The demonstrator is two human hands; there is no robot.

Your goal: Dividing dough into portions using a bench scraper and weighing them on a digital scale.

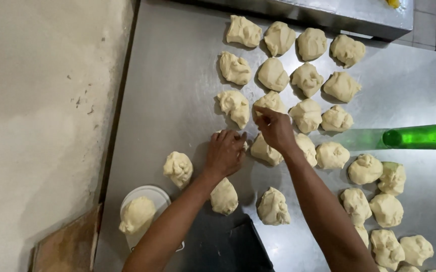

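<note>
Pale cream dough lumps spread across a steel table (167, 75), roughly in rows, each lump rough, folded and irregular with torn ridges on top.

Landmark: green bottle (422, 137), lying on its side at the right of the table, long axis running left to right, narrow end toward the hands.

Left hand (224, 152) well left of the bottle, palm down, fingers curled over a dough piece (244, 145) almost wholly hidden beneath; only a sliver of it showing at the fingertips, so shape and long axis impossible to tell. Grip closed around it, though how tightly cannot be told.

Right hand (275, 129) also left of the bottle, nearer to it than the left hand, fingers pinched narrow on the lower edge of a dough lump (270, 100). That lump rounded, no clear long axis, surface wrinkled, lying farther from the camera than the hand.

Another lump (265, 150) just below the right hand, slightly elongated on a slant from upper left to lower right.

Far left of the bottle, near the table's front edge, a white scale plate (153, 193) carrying one dough ball (136, 214), smooth-sided and rounded.

Below the bottle, a loose cluster of similar lumps (386, 209), some touching.
</note>
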